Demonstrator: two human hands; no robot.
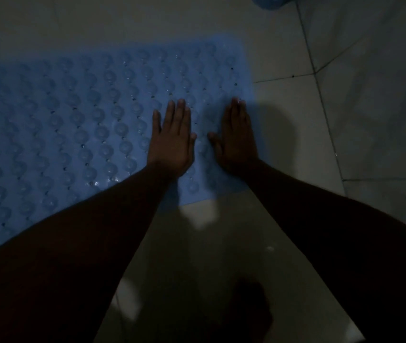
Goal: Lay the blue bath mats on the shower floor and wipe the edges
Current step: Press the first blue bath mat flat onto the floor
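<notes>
A blue bath mat [85,115] with rows of round bumps and small holes lies flat on the pale tiled floor, reaching from the left edge of the view to about the middle right. My left hand [172,139] rests palm down on the mat near its right end, fingers straight and slightly apart. My right hand [237,139] lies palm down beside it, close to the mat's right edge, thumb spread toward the left hand. Neither hand holds anything. The light is dim.
Pale floor tiles [296,125] with dark grout lines surround the mat. A tiled wall [382,95] rises at the right. Part of a second blue object [271,2] shows at the top edge. My shadow darkens the floor in front of me.
</notes>
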